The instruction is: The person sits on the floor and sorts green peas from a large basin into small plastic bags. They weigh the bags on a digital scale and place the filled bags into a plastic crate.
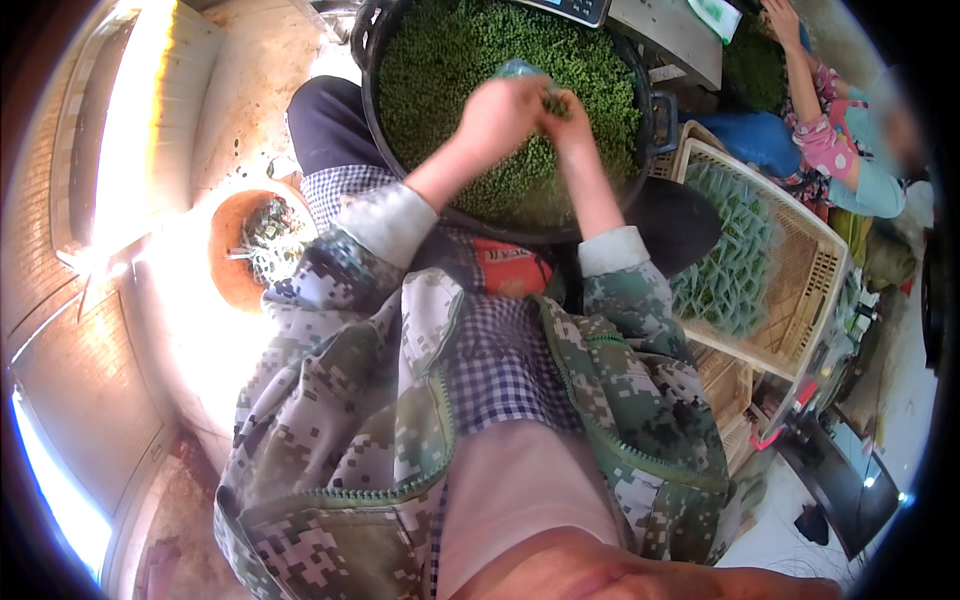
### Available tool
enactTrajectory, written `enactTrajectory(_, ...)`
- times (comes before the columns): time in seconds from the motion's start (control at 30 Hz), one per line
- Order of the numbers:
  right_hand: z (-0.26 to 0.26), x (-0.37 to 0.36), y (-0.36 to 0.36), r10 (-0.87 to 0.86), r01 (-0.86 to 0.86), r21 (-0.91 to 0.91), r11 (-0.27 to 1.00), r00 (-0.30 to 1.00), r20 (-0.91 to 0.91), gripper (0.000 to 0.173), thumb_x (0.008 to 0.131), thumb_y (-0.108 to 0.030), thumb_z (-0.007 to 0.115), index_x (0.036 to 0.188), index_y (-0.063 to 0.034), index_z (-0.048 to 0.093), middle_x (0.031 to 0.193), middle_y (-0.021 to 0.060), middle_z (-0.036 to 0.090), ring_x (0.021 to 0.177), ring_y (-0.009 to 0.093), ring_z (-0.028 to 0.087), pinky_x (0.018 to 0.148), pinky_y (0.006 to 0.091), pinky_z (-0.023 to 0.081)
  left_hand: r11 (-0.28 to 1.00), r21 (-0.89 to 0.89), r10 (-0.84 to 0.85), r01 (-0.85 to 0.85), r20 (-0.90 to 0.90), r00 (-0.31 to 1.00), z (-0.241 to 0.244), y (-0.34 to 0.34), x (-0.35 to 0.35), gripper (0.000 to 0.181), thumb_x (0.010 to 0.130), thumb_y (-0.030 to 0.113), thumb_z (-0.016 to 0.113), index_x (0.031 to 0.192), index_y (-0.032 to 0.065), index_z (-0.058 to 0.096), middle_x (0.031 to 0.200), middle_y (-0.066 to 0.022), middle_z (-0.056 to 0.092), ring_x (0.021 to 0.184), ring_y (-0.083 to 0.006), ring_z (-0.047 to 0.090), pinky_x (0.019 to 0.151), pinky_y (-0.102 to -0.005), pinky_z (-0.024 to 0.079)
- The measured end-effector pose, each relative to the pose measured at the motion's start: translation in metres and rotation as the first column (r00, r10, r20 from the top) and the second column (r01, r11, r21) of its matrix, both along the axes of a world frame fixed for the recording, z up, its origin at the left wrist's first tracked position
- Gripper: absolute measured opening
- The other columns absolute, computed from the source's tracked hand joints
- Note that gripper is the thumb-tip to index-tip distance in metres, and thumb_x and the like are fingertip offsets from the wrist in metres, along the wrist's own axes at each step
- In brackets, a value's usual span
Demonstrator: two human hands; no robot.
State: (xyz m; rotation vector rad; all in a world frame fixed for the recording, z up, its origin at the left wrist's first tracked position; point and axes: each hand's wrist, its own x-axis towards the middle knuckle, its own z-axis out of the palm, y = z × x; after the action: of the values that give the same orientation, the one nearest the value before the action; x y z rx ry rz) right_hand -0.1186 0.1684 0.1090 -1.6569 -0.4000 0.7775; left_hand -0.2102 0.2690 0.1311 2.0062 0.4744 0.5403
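A wide black tub (369, 97) before me is filled with small round green berries (442, 56) that look like green peppercorns. Over its middle, my left hand (499, 112) grips a small clear plastic bag (519, 69), which shows beyond the knuckles. My right hand (570, 124) meets it at the fingertips, with a few green berries between its curled fingers. Both hands are a little blurred, and the left one hides most of the bag.
At the right, a cream plastic crate (806, 300) holds rows of filled clear bags (727, 247). An orange bucket (225, 240) with scraps stands at the left. A digital scale (577, 7) sits beyond the tub. Another person (817, 142) works at the upper right.
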Motion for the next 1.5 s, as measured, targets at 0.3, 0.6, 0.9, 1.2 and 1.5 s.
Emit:
enactTrajectory(0.3, 0.024, 0.003, -0.013, 0.060, -0.066, 0.059, 0.996, 0.994, 0.091, 0.058, 0.082, -0.017, 0.068, 0.128, 0.0029, 0.040, 0.120, 0.0152, 0.049, 0.108, 0.022, 0.051, 0.087, 0.0331, 0.045, 0.786, -0.616, -0.055, 0.057, 0.022, 0.998, 0.007, 0.030, 0.000, 0.029, 0.091, 0.012, 0.047, 0.113, 0.0000, 0.061, 0.060, 0.0051, 0.046, 0.055, -0.0037, 0.041, 0.051, -0.0205, 0.034)
enactTrajectory(0.6, 0.012, -0.008, 0.002, -0.102, 0.098, 0.075, 0.992, 0.993, 0.061, 0.030, 0.079, -0.003, 0.064, 0.106, 0.0032, 0.053, 0.078, 0.0034, 0.055, 0.068, 0.010, 0.054, 0.058, 0.0244, 0.045, 0.996, -0.077, 0.027, -0.035, -0.107, 0.994, 0.001, 0.015, -0.018, 0.047, 0.075, 0.009, 0.056, 0.122, 0.0054, 0.055, 0.059, -0.0055, 0.052, 0.052, -0.0136, 0.050, 0.052, -0.0300, 0.043)
enactTrajectory(0.9, 0.030, 0.005, -0.002, 0.091, -0.058, -0.096, 0.994, 0.915, 0.392, 0.037, 0.077, -0.011, 0.071, 0.108, 0.0025, 0.054, 0.074, -0.0010, 0.050, 0.068, 0.008, 0.049, 0.064, 0.0244, 0.043, 0.961, -0.194, -0.171, 0.196, 0.141, 0.975, 0.014, 0.016, -0.001, 0.043, 0.080, 0.007, 0.050, 0.122, 0.0001, 0.054, 0.067, -0.0052, 0.058, 0.059, -0.0078, 0.049, 0.056, -0.0269, 0.043)
enactTrajectory(1.2, 0.081, 0.011, -0.039, -0.118, 0.122, 0.266, 0.956, 0.993, -0.031, 0.045, 0.086, -0.016, 0.065, 0.122, 0.0027, 0.048, 0.072, -0.0037, 0.044, 0.063, 0.005, 0.040, 0.054, 0.0230, 0.033, 0.969, 0.035, -0.245, 0.245, 0.006, 0.970, 0.121, 0.080, 0.054, 0.030, 0.080, 0.010, 0.051, 0.106, 0.0022, 0.063, 0.075, -0.0124, 0.062, 0.067, -0.0190, 0.058, 0.061, -0.0306, 0.047)
enactTrajectory(1.5, 0.044, 0.034, -0.073, -0.371, 0.386, 0.177, 0.905, 0.922, -0.111, 0.030, 0.087, -0.014, 0.062, 0.112, 0.0003, 0.056, 0.074, -0.0020, 0.051, 0.061, 0.005, 0.045, 0.054, 0.0215, 0.037, 0.820, 0.524, -0.184, 0.230, -0.138, 0.973, 0.098, 0.129, 0.143, 0.022, 0.079, 0.019, 0.055, 0.093, 0.0064, 0.065, 0.075, -0.0175, 0.061, 0.073, -0.0352, 0.060, 0.068, -0.0442, 0.048)
